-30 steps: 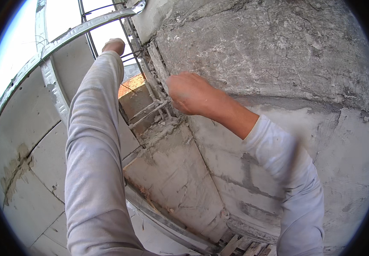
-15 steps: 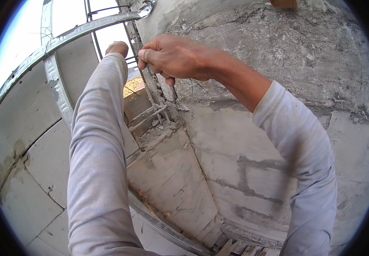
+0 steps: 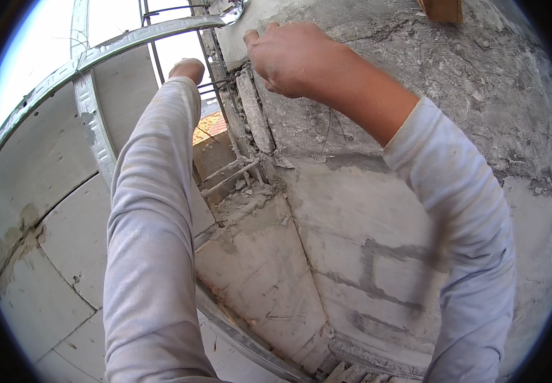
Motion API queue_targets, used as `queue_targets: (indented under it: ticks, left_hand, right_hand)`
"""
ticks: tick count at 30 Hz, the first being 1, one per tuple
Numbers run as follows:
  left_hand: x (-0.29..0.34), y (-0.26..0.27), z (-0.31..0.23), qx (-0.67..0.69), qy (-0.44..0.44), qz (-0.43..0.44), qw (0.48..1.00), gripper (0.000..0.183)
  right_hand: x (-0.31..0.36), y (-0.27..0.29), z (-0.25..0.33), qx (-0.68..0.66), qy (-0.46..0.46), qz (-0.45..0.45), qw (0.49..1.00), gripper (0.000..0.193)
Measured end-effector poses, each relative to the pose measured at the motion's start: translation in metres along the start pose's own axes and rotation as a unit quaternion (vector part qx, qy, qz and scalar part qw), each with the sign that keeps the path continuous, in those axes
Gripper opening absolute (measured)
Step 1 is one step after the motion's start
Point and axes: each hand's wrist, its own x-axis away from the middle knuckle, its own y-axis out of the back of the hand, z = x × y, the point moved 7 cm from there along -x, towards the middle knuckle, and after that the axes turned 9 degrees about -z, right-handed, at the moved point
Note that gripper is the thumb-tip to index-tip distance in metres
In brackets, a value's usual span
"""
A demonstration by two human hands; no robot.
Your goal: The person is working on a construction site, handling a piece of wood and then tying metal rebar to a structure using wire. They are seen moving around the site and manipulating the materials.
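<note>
My left hand (image 3: 188, 69) is raised at the end of a straight arm and closed beside the upright rebar (image 3: 204, 54). Its fingers face away, so whatever it grips is hidden. My right hand (image 3: 295, 56) is up in front of the rough concrete wall (image 3: 455, 83), right of the rebar. Its fingers are curled in, and I cannot make out what is between them. Thin wires (image 3: 331, 124) dangle below the right wrist; whether they come from the hand is unclear.
A perforated metal channel (image 3: 142, 38) crosses the upper left, joined to an upright metal strip (image 3: 91, 121). Pale block walls (image 3: 65, 242) stand left and right. Broken mortar and short bars (image 3: 234, 175) lie at the corner. A wooden piece (image 3: 442, 9) juts out at top right.
My right hand has moved up and to the right, away from the rebar, and turned its back more toward me. The left hand stays in nearly the same place; the view has shifted slightly.
</note>
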Motion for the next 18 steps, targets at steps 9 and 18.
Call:
queue_targets:
  ticks: [9,18]
  left_hand:
    - [0.019,0.028,-0.023,0.142,-0.009,-0.002,0.990,0.028]
    - [0.016,0.028,-0.017,0.052,0.050,0.010,0.997,0.024]
  right_hand:
    - [-0.054,-0.034,0.012,-0.364,-0.106,0.087,0.921,0.090]
    - [-0.056,-0.151,0.039,-0.684,-0.375,0.074,0.622,0.026]
